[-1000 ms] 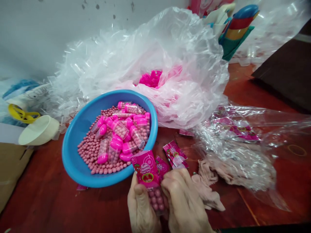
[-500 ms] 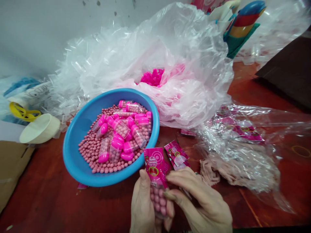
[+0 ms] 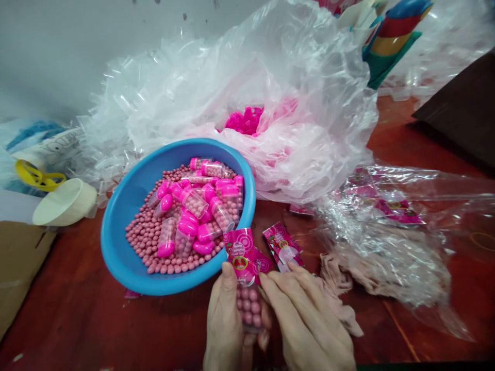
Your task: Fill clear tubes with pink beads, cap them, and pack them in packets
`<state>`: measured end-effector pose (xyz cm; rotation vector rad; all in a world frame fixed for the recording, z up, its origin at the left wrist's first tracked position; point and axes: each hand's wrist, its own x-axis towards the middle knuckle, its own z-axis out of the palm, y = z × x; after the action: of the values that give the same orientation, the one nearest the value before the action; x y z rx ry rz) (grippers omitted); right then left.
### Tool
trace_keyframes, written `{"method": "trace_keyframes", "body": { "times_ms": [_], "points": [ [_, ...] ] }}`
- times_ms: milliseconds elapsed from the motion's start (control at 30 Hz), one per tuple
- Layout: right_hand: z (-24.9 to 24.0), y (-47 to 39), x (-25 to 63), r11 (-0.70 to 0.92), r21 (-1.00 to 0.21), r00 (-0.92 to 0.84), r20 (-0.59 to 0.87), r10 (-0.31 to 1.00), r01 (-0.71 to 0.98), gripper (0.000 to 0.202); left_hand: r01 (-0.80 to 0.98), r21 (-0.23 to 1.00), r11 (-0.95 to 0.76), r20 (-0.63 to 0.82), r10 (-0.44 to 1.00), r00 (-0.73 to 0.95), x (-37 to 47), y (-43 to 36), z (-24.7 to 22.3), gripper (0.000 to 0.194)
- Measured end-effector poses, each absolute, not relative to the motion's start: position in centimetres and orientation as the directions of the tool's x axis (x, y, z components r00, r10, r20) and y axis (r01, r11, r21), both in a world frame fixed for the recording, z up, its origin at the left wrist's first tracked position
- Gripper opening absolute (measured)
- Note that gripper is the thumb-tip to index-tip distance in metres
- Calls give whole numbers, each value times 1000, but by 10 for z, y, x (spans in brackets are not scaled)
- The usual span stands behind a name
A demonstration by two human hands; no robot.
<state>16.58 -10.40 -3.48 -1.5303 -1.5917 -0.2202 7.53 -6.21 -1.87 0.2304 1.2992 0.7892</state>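
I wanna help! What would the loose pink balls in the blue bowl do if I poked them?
The pink balls would probably roll, since they look round. The blue bowl has raised sides, so most should stay inside.

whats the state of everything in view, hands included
Tube, filled with pink balls
Wrapper, covering the tube's upper part
Left hand, closed around the tube
Right hand, outstretched, at the wrapper's edge
Blue bowl, holding loose balls and other tubes
Big plastic bag, open, crumpled
White cup, tilted
Cloth, crumpled
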Motion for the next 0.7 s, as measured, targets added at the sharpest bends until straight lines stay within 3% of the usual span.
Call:
{"method": "trace_keyframes", "body": {
  "times_ms": [200, 300, 567, 700],
  "points": [
    [-23, -95, 172, 243, -277, 11, 680, 733, 930, 36, -439, 558, 704, -795, 605, -41, 81, -59, -9, 56],
    [-25, -93, 176, 260, -193, -70, 663, 745, 946, 36, -463, 555, 691, -782, 624, -6, 81, -61, -8, 51],
    [-19, -88, 189, 370, -159, -199, 620, 759, 915, 38, -437, 672, 598, -692, 718, -82, 88, -73, -6, 49],
    [-25, -94, 189, 460, -151, -280, 618, 735, 875, 41, -394, 741, 543, -646, 738, -196, 89, -76, -4, 52]
  ]
}}
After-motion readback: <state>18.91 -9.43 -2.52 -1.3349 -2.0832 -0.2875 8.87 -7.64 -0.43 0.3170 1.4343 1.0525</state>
